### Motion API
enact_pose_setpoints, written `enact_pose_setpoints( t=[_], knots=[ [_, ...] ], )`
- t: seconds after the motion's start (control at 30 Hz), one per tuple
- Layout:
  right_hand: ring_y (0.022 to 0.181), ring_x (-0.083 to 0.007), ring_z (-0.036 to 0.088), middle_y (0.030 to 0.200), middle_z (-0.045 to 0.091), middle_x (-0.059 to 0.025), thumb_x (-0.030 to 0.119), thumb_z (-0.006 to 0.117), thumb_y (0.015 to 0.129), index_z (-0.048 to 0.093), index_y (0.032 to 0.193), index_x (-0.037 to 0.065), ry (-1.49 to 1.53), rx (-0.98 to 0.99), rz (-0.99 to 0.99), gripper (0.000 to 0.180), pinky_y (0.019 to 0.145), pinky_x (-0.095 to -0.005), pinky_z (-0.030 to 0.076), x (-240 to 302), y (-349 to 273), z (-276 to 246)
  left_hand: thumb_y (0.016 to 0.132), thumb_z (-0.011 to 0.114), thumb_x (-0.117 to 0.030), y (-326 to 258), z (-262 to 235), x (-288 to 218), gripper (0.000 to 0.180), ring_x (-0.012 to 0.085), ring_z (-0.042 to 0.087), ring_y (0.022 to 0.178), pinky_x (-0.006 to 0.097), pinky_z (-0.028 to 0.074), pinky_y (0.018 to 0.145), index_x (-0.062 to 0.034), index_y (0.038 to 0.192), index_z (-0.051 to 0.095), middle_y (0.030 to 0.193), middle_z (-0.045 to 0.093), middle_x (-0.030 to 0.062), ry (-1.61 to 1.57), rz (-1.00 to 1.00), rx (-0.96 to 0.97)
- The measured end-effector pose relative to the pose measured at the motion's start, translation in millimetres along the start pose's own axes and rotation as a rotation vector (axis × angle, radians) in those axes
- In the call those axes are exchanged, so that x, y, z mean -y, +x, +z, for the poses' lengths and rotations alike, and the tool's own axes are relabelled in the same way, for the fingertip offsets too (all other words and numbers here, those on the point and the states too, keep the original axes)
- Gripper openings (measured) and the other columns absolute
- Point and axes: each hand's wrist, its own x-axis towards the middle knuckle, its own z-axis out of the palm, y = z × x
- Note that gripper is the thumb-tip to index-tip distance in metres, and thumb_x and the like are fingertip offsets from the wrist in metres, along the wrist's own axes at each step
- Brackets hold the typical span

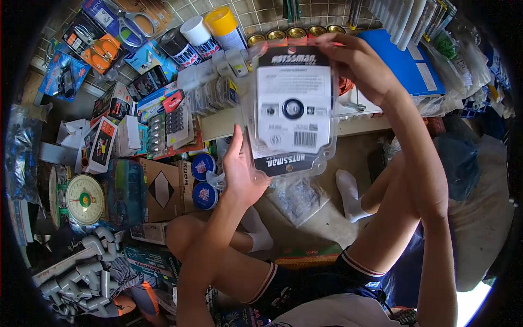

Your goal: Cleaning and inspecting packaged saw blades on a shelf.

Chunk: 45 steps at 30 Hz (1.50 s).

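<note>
I hold a clear plastic blister pack (294,106) upright in front of me, its back card facing me in black and white with a round part showing in the middle. My left hand (239,169) grips its lower left corner from below. My right hand (357,62) pinches its top right corner. Both forearms rise from the lower edge, over my bent knees and white socks.
A cluttered shelf (218,128) behind the pack holds spray cans (223,24), small tins, packaged scissors (117,27) and boxed hardware. A dial weighing scale (81,199) and grey pipe fittings (87,278) lie at left. A blue folder (406,60) and bagged goods sit at right.
</note>
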Motion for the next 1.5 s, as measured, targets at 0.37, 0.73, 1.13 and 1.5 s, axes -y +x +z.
enact_pose_setpoints(
  t=[0.37, 0.73, 1.13, 1.5],
  knots=[
    [0.107, -0.0178, 0.064, 0.120, 0.065, -0.0107, 0.006, 0.054, 0.101, 0.051, 0.140, -0.005, 0.237, -0.063, 0.135, 0.041, 0.098, -0.0340, 0.058, -13, -8, -2, 0.096, 0.057, -0.011, 12, -23, -6, 0.038, 0.0265, 0.054, 0.131, 0.047, 0.039, 0.117, 0.0015, 0.131, 0.055, 0.136, 0.061, 0.0127, 0.110, 0.313, -0.055],
    [0.105, -0.0140, 0.061, 0.125, 0.057, -0.0084, 0.019, 0.073, 0.093, 0.040, 0.144, 0.008, -0.125, 0.122, 0.219, 0.061, 0.089, -0.0292, 0.052, -35, -37, 49, 0.101, 0.053, -0.040, -1, 3, -28, 0.062, 0.0301, 0.039, 0.146, 0.060, 0.030, 0.120, -0.0116, 0.155, 0.038, 0.157, 0.044, 0.0103, 0.161, 0.439, 0.139],
    [0.102, -0.0136, 0.062, 0.120, 0.065, -0.0079, 0.021, 0.069, 0.098, 0.054, 0.139, -0.002, 0.050, 0.017, 0.132, 0.050, 0.088, -0.0278, 0.048, -21, -22, 25, 0.107, 0.044, -0.044, -9, -6, -36, 0.054, 0.0310, 0.052, 0.137, 0.058, 0.044, 0.109, -0.0127, 0.150, 0.042, 0.148, 0.053, 0.0123, 0.255, 0.307, 0.255],
    [0.108, -0.0112, 0.064, 0.117, 0.070, -0.0060, 0.018, 0.073, 0.097, 0.060, 0.136, -0.004, -0.109, 0.184, 0.070, 0.047, 0.096, -0.0272, 0.050, -20, -10, 10, 0.102, 0.063, -0.016, -4, 1, -7, 0.048, 0.0247, 0.064, 0.122, 0.043, 0.055, 0.101, 0.0004, 0.144, 0.049, 0.137, 0.062, 0.0128, 0.501, 0.311, -0.097]
  ],
)
